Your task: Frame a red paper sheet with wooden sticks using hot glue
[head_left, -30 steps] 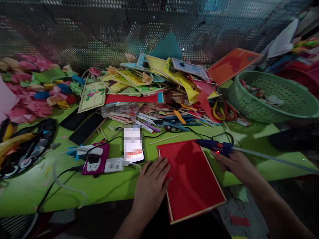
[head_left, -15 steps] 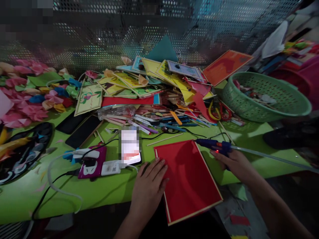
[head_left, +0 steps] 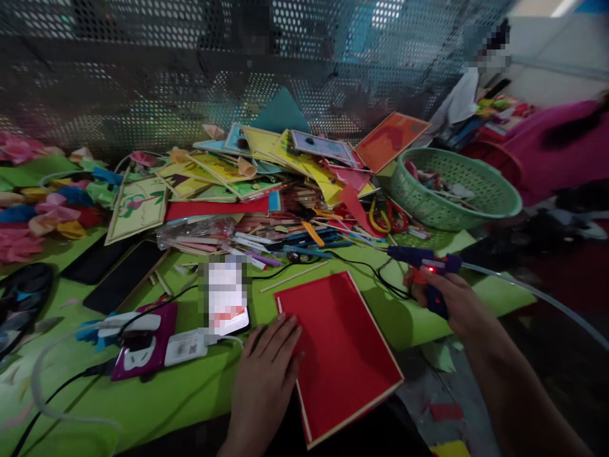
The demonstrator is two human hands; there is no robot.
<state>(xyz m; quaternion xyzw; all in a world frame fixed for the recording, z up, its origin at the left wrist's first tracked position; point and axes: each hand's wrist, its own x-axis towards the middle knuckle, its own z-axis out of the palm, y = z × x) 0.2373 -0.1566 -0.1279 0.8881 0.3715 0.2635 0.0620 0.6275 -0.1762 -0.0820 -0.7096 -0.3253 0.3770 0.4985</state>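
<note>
My left hand lies flat with its fingers stretched over the left edge of a red board. Pale thin sticks line the board's left, right and bottom edges. It rests partly on the green-covered table and juts over the front edge. To its upper right, my right hand grips a blue hot glue gun with an orange trigger and a glowing red light. A long clear glue stick trails from its back. The nozzle points left, apart from the board.
A lit phone, a purple power strip and cables lie left. Behind are pens, scissors, sticks and stacked framed pictures. A green basket stands at right; paper flowers heap at far left.
My right hand has lifted the glue gun away from the board's top right corner, up and to the right. My left hand stays on the board. The view has swung right.
</note>
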